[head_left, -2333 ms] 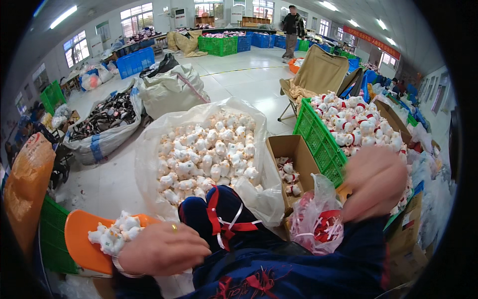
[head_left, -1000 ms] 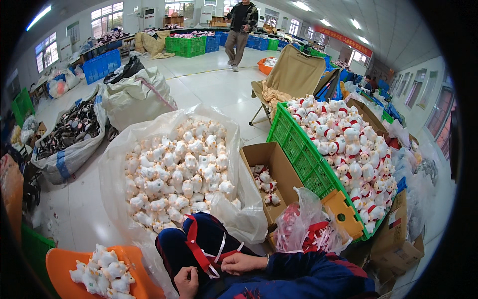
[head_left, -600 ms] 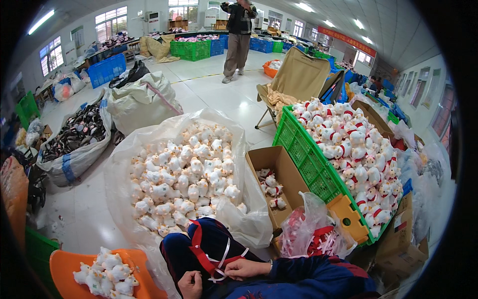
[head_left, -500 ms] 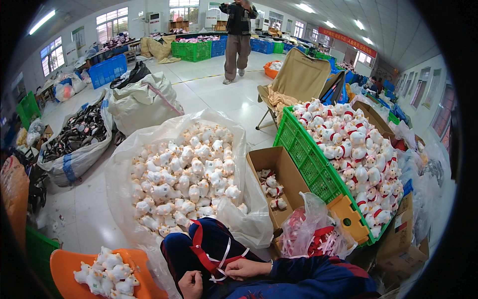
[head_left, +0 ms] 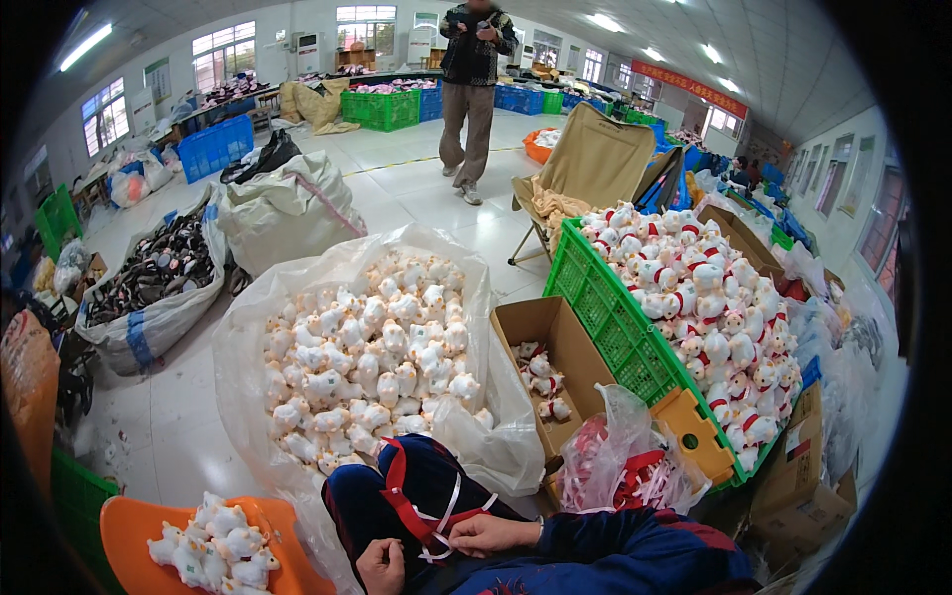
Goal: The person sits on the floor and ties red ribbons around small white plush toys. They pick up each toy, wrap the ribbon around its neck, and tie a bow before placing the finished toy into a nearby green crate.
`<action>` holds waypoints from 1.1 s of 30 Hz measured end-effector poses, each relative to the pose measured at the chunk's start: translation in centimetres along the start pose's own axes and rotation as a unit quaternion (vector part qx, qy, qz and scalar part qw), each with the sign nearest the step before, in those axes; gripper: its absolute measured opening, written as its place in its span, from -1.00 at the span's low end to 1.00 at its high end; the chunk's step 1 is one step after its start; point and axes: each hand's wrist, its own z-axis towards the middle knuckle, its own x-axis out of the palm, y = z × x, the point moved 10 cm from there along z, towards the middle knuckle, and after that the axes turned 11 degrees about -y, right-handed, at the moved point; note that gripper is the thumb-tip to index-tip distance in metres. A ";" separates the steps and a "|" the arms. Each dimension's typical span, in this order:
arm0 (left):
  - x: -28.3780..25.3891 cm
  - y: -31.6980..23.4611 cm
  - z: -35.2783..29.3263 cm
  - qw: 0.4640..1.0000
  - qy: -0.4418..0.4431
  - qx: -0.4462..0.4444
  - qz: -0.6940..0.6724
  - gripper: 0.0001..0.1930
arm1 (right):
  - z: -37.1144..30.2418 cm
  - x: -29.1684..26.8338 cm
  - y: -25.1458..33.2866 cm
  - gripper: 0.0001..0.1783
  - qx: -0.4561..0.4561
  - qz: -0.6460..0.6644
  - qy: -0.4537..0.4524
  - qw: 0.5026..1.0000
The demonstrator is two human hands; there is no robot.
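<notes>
A red ribbon (head_left: 399, 493) with thin white ties lies over the dark blue clothing on my lap. My right hand (head_left: 486, 535) is closed in a pinch at the white ties, beside the ribbon's lower end. To its left, my left hand (head_left: 382, 567) is curled with thumb and forefinger together; what they hold, if anything, is too small to see. White plush toys (head_left: 362, 367) with orange patches fill a clear plastic bag (head_left: 238, 367) beyond my knees. More plush toys (head_left: 223, 545) are heaped on an orange chair (head_left: 124, 531) at the near left.
At right, a green crate (head_left: 625, 337) overflows with plush toys wearing red bands. Beside it stand a cardboard box (head_left: 585, 392) holding several toys and a clear bag of red ribbons (head_left: 635, 476). Beyond are a tan folding chair (head_left: 590, 159) and a standing person (head_left: 468, 109).
The person at the back has stepped nearer and lowered their hands from their head. My hands and the ribbon have hardly moved.
</notes>
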 end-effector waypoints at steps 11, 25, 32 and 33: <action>-0.2 0.3 -0.1 1.000 -0.001 -0.009 0.001 -0.86 | 0.1 0.0 -0.2 -0.74 -0.004 -0.009 0.003 1.000; -0.4 0.4 -0.2 1.000 -0.009 -0.007 -0.024 -0.85 | -0.1 0.1 0.6 -0.72 -0.013 -0.028 -0.014 0.999; -0.5 0.4 -0.2 0.999 -0.008 -0.008 -0.030 -0.84 | -0.2 0.2 0.6 -0.72 -0.008 -0.037 -0.021 0.999; -0.6 0.5 -0.2 0.999 -0.011 -0.009 -0.031 -0.84 | -0.2 0.3 0.7 -0.72 -0.013 -0.042 -0.021 0.999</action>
